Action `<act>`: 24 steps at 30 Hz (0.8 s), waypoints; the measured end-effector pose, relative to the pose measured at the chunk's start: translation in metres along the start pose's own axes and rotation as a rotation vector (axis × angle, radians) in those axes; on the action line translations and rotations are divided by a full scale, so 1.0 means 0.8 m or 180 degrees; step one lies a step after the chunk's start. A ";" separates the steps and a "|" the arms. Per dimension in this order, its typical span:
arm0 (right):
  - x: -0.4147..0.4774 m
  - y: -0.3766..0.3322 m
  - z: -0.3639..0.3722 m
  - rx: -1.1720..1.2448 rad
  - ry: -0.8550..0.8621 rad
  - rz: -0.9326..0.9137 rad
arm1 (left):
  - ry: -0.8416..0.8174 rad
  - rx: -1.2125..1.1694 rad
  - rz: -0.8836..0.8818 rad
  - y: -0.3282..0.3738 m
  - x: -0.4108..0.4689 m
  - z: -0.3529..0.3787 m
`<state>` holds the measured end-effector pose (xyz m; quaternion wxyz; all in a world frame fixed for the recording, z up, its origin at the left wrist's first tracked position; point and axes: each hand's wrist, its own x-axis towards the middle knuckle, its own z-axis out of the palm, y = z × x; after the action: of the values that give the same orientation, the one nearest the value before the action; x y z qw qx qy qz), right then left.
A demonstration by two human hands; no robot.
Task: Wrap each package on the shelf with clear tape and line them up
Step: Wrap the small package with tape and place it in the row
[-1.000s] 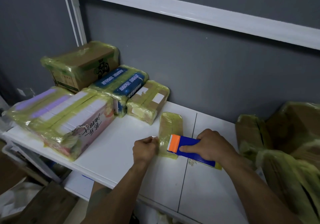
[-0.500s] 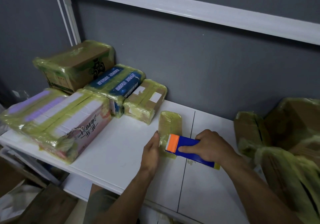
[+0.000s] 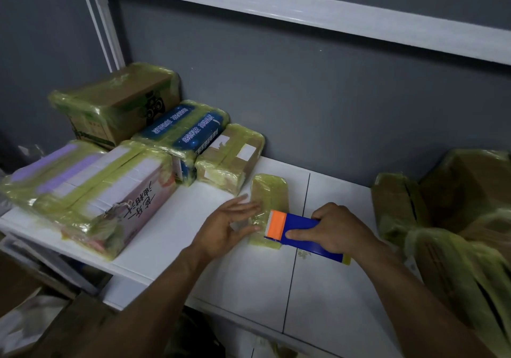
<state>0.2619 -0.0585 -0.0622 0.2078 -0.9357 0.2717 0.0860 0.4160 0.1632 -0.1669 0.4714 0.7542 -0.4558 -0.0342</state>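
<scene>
A small flat package [image 3: 269, 194], wrapped in yellowish clear tape, lies on the white shelf [image 3: 326, 280] in the middle. My right hand [image 3: 336, 229] grips a blue tape dispenser with an orange head [image 3: 293, 230], its head resting over the package's near end. My left hand [image 3: 226, 226] is open with fingers spread, its fingertips touching the package's left side. Wrapped packages stand lined up at the left: a brown box [image 3: 121, 103], a blue one [image 3: 185, 130], a small brown one [image 3: 232, 158] and a large pink and white one [image 3: 94, 188].
More taped cardboard boxes [image 3: 453, 219] crowd the right end of the shelf. A grey wall runs behind, with a white upper shelf rail [image 3: 304, 14] overhead. Cardboard and plastic bags lie on the floor at lower left.
My left hand has opened from a fist pinching the tape at the package's left edge, then spread its fingers flat against the package. The dispenser and right hand barely moved.
</scene>
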 end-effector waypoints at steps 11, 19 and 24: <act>-0.007 0.003 0.008 0.0074 0.0173 -0.0096 | -0.0101 0.0932 0.0800 0.014 0.006 -0.017; -0.022 -0.001 0.003 0.0127 0.0161 -0.0221 | -0.0278 0.1096 0.0920 0.018 0.005 -0.019; -0.031 0.003 -0.006 0.0048 0.0107 -0.0224 | -0.0265 0.1071 0.0937 0.018 0.007 -0.015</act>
<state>0.2399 -0.0509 -0.0518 0.2131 -0.9444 0.2427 0.0609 0.4155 0.1655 -0.1477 0.3197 0.7455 -0.5793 0.0804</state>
